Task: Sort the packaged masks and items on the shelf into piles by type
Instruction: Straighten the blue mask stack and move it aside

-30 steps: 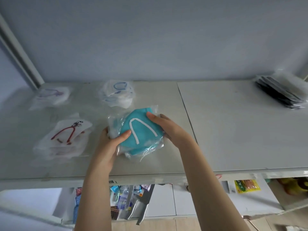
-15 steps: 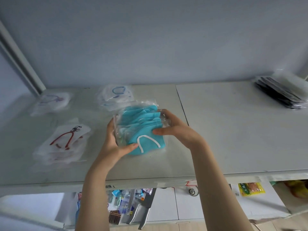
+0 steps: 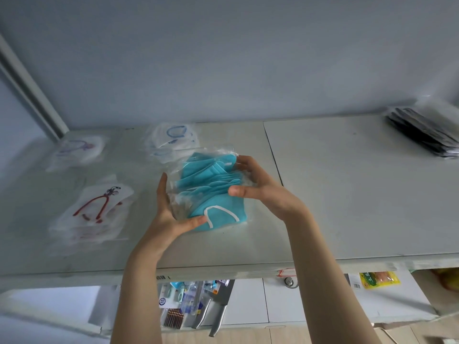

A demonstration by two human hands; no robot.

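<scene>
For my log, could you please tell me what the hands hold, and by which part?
The stack of packaged teal masks: left hand grips its left edge, right hand its right edge.

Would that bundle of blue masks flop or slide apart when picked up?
Probably floppy: the blue masks fan out unevenly between the left hand and right hand. Likely slippery, given the glossy clear wrappers. Seemingly light, as thin fabric.

Turquoise is shown by the masks (image 3: 213,194), which are crossed by a white ear loop (image 3: 216,207) and wrapped in clear film. White packets are marked with red straps (image 3: 96,207), blue loops (image 3: 173,137) and purple loops (image 3: 77,150). A black pile (image 3: 422,135) is set against the pale grey shelf (image 3: 347,194).
</scene>
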